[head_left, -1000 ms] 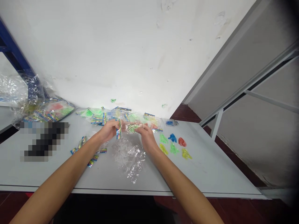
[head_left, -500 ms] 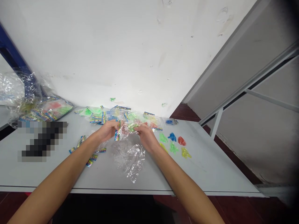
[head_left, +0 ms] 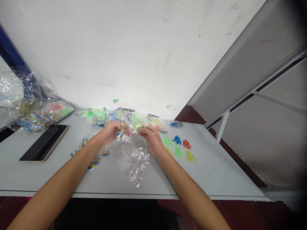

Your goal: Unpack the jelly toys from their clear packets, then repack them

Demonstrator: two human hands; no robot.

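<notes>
Clear plastic packet (head_left: 134,128) is held up between the hands, tightly pinched: its printed header strip (head_left: 120,131) by the left hand (head_left: 109,132), its green-filled body by the right hand (head_left: 151,139). Crumpled clear film (head_left: 133,163) is spread below on the grey table (head_left: 216,177), with small printed packets (head_left: 93,164) beside it. Coloured jelly-like shapes (head_left: 177,150) are laid out to the right, a tablet (head_left: 44,142) is placed to the left, and more packets (head_left: 100,116) are heaped behind, against the white wall (head_left: 120,57).

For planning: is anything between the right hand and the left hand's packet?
Only clear film spans the gap from the right hand to the packet; it may be the packet's own bag.
</notes>
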